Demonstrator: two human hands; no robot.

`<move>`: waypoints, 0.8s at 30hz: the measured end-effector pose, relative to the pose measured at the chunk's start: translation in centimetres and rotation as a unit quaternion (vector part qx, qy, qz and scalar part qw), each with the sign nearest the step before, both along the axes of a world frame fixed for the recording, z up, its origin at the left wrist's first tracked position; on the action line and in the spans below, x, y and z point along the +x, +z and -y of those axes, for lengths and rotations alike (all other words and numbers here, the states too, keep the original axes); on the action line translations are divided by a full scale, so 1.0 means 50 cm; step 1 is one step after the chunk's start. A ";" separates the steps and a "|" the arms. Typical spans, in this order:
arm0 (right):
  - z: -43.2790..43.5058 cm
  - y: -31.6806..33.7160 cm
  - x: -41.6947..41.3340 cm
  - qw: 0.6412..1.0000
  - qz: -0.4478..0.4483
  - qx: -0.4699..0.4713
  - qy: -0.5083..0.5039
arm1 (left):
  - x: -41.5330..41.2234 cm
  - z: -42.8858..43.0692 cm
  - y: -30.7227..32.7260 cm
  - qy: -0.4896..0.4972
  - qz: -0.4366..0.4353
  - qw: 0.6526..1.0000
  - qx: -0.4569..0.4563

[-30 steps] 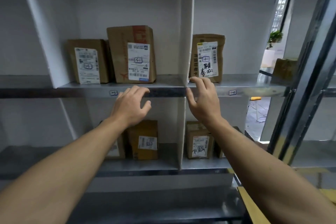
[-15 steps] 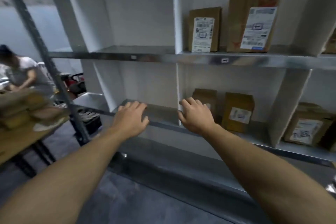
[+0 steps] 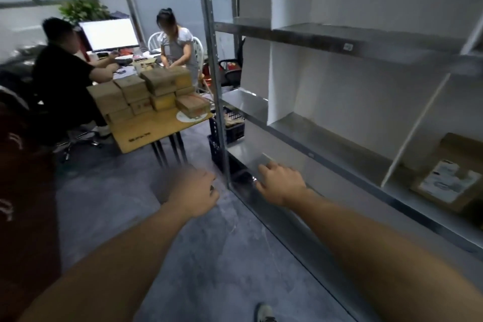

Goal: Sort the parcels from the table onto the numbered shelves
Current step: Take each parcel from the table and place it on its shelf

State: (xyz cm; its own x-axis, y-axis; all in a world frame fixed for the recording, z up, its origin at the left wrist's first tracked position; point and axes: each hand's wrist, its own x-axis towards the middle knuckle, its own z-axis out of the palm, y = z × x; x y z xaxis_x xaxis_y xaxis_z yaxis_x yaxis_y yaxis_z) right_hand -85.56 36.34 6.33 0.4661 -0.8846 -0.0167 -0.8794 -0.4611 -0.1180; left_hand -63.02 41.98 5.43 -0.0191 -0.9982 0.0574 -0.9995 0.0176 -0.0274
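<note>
Several brown cardboard parcels [image 3: 154, 94] are stacked on a wooden table [image 3: 146, 132] at the left middle. The grey metal shelf unit [image 3: 339, 44] fills the right side, with white dividers. One labelled parcel [image 3: 449, 178] sits in a lower compartment at the far right. My left hand [image 3: 194, 192] hangs over the grey floor, blurred, fingers loosely curled, holding nothing. My right hand [image 3: 282, 181] is stretched out in front of the low shelf edge, fingers relaxed and empty.
Two people sit at the far side of the table, one in black [image 3: 65, 73] by a monitor [image 3: 109, 34], one in grey [image 3: 180, 44]. A dark crate [image 3: 230, 128] stands by the shelf post [image 3: 217, 86]. My shoe [image 3: 264, 312] shows at the bottom.
The view has swung left, away from the filled shelf compartments toward the parcel table. Both hands have dropped lower and stay empty.
</note>
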 end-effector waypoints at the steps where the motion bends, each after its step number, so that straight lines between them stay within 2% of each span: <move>1: 0.017 -0.008 0.023 1.000 -0.003 0.005 0.013 | 0.016 0.007 -0.006 0.012 -0.003 1.000 0.008; 11: 0.270 -0.051 0.187 0.991 -0.047 0.056 0.112 | 0.167 0.181 -0.031 0.121 -0.023 0.992 0.027; 24: 0.548 -0.071 0.387 0.976 -0.083 0.048 0.193 | 0.318 0.376 -0.067 0.230 -0.045 0.972 0.016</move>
